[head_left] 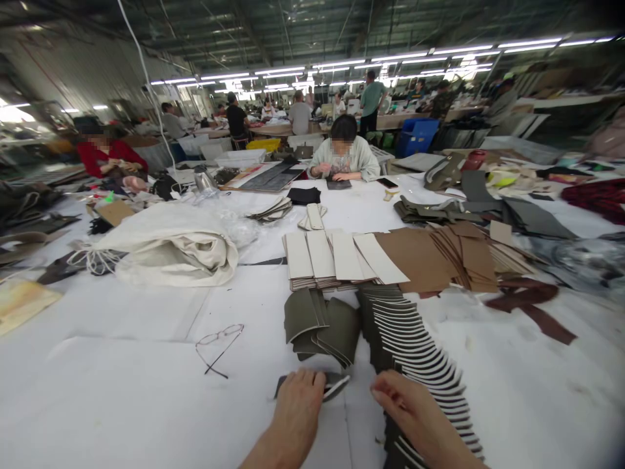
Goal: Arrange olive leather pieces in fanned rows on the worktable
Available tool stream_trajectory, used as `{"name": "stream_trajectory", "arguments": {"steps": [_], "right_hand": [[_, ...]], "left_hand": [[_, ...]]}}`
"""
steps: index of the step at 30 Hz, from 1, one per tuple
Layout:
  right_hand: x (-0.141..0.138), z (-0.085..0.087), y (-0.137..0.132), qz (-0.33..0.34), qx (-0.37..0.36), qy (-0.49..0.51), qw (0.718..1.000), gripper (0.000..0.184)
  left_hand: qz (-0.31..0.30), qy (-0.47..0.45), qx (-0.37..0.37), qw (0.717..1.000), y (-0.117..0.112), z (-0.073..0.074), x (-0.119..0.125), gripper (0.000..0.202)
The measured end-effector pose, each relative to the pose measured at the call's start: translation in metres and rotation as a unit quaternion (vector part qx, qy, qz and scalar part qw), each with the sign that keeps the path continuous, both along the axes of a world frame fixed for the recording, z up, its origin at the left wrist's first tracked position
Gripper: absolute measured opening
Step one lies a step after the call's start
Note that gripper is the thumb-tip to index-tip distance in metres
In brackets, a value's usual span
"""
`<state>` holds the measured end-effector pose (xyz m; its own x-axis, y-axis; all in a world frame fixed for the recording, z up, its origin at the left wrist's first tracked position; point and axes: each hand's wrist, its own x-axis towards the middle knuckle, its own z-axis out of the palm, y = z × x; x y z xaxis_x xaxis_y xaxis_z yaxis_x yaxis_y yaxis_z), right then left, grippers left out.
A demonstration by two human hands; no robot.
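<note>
My left hand (299, 407) is closed over a dark grey-green leather-like piece (336, 385) on the white table, and the piece's pale edge curves up beside the fingers. My right hand (407, 404) hovers at a long fanned row of dark pieces with white edges (415, 332). Its fingers are curled together, and I cannot make out anything between them. Just beyond my left hand lies a small overlapping pile of similar dark pieces with rounded corners (325, 326).
Behind these lie stacks of cream panels (342, 257) and brown panels (420, 257). Eyeglasses (219, 339) rest to the left, near a cream cloth bundle (170, 244). Dark red strips (537, 306) lie at right. A co-worker (344, 153) sits across the table.
</note>
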<state>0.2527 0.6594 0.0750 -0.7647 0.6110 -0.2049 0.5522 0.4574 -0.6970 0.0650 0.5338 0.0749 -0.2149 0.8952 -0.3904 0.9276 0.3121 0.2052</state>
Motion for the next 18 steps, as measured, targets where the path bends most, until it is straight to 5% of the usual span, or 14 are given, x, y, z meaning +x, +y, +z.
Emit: {"name": "stream_trajectory", "arguments": {"steps": [6, 10, 18], "right_hand": [[-0.092, 0.004, 0.051, -0.012, 0.030, 0.001, 0.999, 0.009], [-0.153, -0.005, 0.078, -0.004, 0.029, -0.089, 0.996, 0.018], [-0.205, -0.020, 0.076, -0.041, 0.069, -0.228, 0.970, 0.034]], "left_hand": [[0.110, -0.101, 0.001, 0.989, -0.038, 0.007, -0.023, 0.030], [0.130, -0.124, 0.027, 0.983, -0.048, 0.004, -0.037, 0.028], [0.082, -0.109, 0.092, 0.986, -0.007, 0.006, -0.109, 0.033]]}}
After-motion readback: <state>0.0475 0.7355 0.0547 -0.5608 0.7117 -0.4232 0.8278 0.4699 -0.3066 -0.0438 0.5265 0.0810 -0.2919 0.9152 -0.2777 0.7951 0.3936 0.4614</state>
